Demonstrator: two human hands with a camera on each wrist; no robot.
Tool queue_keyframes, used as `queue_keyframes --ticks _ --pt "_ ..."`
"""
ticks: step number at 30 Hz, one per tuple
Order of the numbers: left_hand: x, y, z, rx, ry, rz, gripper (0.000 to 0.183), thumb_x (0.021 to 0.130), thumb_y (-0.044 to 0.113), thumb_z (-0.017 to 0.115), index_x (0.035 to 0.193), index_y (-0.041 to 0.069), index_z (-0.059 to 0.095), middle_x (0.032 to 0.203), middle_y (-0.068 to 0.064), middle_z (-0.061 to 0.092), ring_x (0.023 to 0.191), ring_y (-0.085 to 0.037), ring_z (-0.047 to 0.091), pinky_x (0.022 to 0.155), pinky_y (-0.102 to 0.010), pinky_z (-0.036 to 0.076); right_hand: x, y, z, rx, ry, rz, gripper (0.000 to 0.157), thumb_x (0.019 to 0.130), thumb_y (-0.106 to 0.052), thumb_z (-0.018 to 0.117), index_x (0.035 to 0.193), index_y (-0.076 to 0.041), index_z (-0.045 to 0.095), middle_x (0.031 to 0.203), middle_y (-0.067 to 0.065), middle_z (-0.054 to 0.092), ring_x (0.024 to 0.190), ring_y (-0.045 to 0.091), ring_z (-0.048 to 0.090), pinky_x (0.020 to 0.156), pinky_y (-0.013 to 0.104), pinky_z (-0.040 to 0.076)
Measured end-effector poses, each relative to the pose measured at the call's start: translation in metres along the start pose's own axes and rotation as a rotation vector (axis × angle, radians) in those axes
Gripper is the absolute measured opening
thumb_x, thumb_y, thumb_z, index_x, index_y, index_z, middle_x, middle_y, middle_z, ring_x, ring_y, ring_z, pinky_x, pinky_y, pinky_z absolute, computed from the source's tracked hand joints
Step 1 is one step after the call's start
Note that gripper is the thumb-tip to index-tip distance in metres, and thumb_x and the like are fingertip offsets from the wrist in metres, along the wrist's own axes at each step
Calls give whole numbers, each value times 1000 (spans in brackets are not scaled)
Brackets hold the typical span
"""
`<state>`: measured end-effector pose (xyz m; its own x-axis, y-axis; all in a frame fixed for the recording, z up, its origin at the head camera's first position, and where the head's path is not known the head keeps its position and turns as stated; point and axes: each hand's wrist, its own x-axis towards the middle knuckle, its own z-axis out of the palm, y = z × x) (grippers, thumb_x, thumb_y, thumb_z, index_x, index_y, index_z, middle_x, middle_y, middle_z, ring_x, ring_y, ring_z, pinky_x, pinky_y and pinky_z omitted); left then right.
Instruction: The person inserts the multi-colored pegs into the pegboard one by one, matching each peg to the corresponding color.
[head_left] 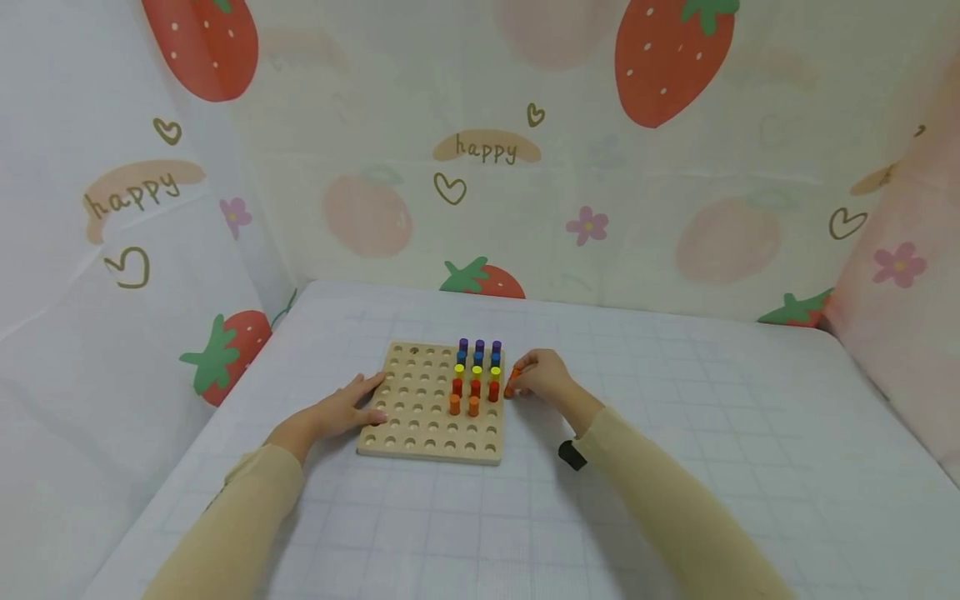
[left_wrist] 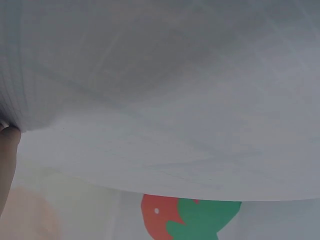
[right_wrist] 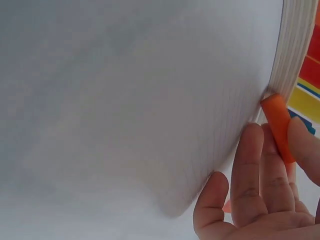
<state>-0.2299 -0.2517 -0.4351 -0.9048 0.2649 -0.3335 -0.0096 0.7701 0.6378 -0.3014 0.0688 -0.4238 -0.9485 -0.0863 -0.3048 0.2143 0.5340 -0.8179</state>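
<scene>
A wooden pegboard (head_left: pixel 442 452) with rows of round holes lies flat on the table. Its right-hand columns carry rows of purple (head_left: pixel 480 346), blue, yellow (head_left: pixel 477 372) and red pegs, three of each, and two orange pegs (head_left: pixel 454 405) in front. Along the board's left edge rests my left hand (head_left: pixel 341 410), thumb and fingers spread; only a finger (left_wrist: pixel 7 160) shows in the left wrist view. Just off the right edge, my right hand (head_left: pixel 546 379) pinches an orange peg (right_wrist: pixel 278 127) between thumb and fingers, its tip close beside the board's side.
A white gridded cloth (head_left: pixel 675 500) covers the table. Near the right sleeve is a small black object (head_left: pixel 572 455), partly overlapped by the cuff. Printed fabric with strawberries and hearts (head_left: pixel 450 188) hangs behind and at both sides.
</scene>
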Motion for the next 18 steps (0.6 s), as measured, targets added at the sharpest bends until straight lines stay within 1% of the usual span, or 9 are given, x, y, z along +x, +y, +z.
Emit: queue_keyframes --ticks 4,7,11,14,16,18 --pt "0 -1 0 2 3 17 85 95 43 60 155 3 14 155 -35 -2 141 -53 -4 109 -67 1 -7 2 -4 50 3 -11 21 85 0 72 103 1 61 87 11 68 67 17 58 64 26 49" --pt "-1 -1 0 4 2 24 85 95 43 60 155 3 14 155 -35 -2 141 -52 -3 109 -67 2 -12 4 -7 90 4 -38 20 86 -1 71 103 2 61 89 12 70 67 17 62 67 28 52" --pt "-3 2 -1 7 2 13 85 95 43 59 155 4 14 155 -35 -2 141 -53 -3 109 -68 2 -20 6 -10 137 1 -98 19 87 -3 71 102 2 60 92 13 72 68 17 65 77 33 52" --pt "-5 4 -1 6 2 -1 84 95 42 59 155 5 14 155 -34 -2 140 -54 -3 108 -68 2 -27 6 -10 151 -25 -134 18 89 -3 70 102 2 59 93 13 72 70 17 66 85 36 51" --pt "-5 5 -1 9 2 -3 84 95 42 59 155 4 14 155 -35 -2 140 -54 -3 108 -68 3 -31 6 -10 154 -51 -150 18 89 -3 69 103 3 59 94 14 72 72 18 66 87 37 51" --pt "-6 6 -1 7 2 -4 84 95 42 59 155 4 14 155 -35 -2 140 -55 -3 108 -68 3 -34 6 -8 147 -74 -162 18 89 -3 69 104 2 60 93 13 72 72 18 65 86 36 52"
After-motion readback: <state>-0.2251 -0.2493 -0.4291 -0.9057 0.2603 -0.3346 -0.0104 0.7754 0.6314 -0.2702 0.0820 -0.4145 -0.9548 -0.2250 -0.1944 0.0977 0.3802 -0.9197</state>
